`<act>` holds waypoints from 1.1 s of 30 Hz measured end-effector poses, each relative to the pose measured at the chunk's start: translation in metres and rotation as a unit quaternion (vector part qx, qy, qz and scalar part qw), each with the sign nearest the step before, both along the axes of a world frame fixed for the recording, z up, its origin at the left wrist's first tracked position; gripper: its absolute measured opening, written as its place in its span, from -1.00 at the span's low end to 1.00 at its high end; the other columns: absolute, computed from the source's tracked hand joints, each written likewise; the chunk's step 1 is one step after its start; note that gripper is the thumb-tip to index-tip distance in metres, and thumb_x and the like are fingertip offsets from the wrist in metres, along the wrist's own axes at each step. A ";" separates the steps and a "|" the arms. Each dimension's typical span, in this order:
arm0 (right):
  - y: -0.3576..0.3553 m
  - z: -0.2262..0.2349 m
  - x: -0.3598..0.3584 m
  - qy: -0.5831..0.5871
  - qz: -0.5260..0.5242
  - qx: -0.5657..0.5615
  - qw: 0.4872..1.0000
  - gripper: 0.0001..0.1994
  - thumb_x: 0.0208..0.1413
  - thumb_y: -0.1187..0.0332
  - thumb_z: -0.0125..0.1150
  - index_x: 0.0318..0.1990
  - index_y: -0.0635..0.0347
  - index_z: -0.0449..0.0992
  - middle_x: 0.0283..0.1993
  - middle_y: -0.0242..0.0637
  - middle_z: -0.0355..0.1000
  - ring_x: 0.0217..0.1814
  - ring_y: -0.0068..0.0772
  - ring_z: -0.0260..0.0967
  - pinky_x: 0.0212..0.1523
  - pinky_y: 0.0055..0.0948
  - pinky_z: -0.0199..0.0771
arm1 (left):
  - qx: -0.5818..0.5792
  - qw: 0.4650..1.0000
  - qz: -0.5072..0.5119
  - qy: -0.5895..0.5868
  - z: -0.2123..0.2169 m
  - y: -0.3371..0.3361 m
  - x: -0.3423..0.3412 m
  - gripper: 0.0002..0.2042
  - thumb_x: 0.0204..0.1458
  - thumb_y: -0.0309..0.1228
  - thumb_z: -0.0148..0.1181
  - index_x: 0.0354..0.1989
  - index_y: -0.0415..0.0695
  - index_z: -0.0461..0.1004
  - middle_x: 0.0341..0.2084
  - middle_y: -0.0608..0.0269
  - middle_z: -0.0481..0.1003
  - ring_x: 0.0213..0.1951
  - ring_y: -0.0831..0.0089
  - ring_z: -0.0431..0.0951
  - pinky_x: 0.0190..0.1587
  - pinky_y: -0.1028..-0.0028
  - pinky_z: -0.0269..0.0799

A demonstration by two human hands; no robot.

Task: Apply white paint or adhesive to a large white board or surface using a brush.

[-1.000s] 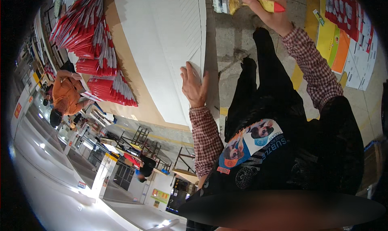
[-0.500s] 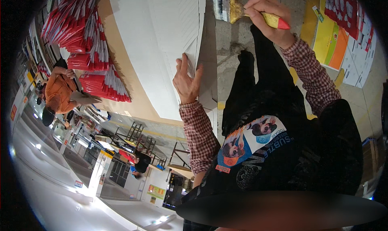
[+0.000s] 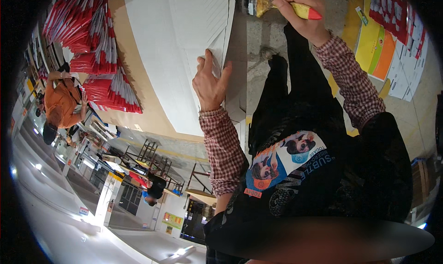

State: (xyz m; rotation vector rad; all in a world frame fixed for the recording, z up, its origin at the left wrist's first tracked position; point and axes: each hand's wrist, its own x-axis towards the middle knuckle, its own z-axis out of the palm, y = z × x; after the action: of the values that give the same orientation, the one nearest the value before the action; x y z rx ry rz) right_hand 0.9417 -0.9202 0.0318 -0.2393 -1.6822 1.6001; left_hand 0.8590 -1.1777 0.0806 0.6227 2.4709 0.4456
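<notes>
My left hand [image 3: 210, 86] rests on the edge of a white sheet stack [image 3: 170, 47]; its index finger points away from me and the thumb is spread out over the side. The fingers are apart and grip nothing that I can see. A wide paintbrush [image 3: 264, 3] with a yellow, red-tipped handle is held in my right hand [image 3: 307, 15], out over the floor to the right of the sheets. Its bristle end is partly cut off by the upper rim of the view.
Brown cardboard [image 3: 134, 95] lies along the sheets' left side, bearing piles of red and white packets [image 3: 110, 91]. A person in orange [image 3: 64, 100] stands beyond it. Printed yellow and orange sheets [image 3: 378, 51] lie at the right. Farther off are metal racks [image 3: 147, 151] and another person.
My right hand and the paintbrush have moved up and slightly left in the view. My left hand has shifted a little up and left in view, still on the sheet edge.
</notes>
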 end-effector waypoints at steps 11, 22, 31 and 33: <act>-0.017 0.006 0.061 -0.135 0.057 0.085 0.985 -0.90 0.08 0.52 0.15 -0.43 0.36 0.51 -0.31 -0.22 0.47 -0.35 -0.49 0.41 -0.36 -0.56 0.39 | -0.120 0.977 0.017 0.178 -0.046 0.005 0.059 0.00 -0.23 0.07 0.32 0.32 -0.25 -0.02 0.24 -0.39 -0.03 0.24 -0.27 0.04 0.14 -0.03 0.15; -0.021 0.002 0.055 -0.098 0.039 0.129 0.986 -0.91 0.08 0.49 0.19 -0.41 0.33 0.51 -0.27 -0.23 0.48 -0.32 -0.50 0.42 -0.35 -0.57 0.40 | -0.100 0.987 -0.001 0.127 -0.027 -0.040 0.054 -0.11 -0.10 0.09 0.21 0.30 -0.27 0.04 0.22 -0.44 0.04 0.24 -0.35 0.05 0.22 0.08 0.12; -0.034 -0.020 0.035 -0.055 0.069 0.116 0.989 -0.93 0.09 0.52 0.17 -0.42 0.32 0.51 -0.29 -0.25 0.47 -0.36 -0.53 0.39 -0.37 -0.57 0.38 | 0.002 0.999 0.043 -0.017 -0.003 -0.040 0.029 -0.34 -0.09 -0.16 0.23 0.15 -0.34 0.27 0.04 -0.44 0.30 0.13 -0.20 0.31 0.13 0.18 0.27; -0.040 -0.016 0.049 -0.060 0.071 0.108 0.990 -0.92 0.10 0.51 0.17 -0.41 0.32 0.51 -0.28 -0.26 0.47 -0.37 -0.53 0.39 -0.38 -0.57 0.38 | 0.013 1.000 0.027 0.001 -0.003 -0.043 0.029 -0.34 -0.09 -0.16 0.23 0.15 -0.34 0.28 0.04 -0.45 0.29 0.13 -0.20 0.32 0.12 0.19 0.29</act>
State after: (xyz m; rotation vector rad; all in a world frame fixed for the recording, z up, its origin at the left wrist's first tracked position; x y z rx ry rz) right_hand 0.9907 -0.9600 0.0160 -0.1106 -1.9877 1.5154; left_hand 0.8881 -1.2209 0.0772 0.5688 2.4930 0.4978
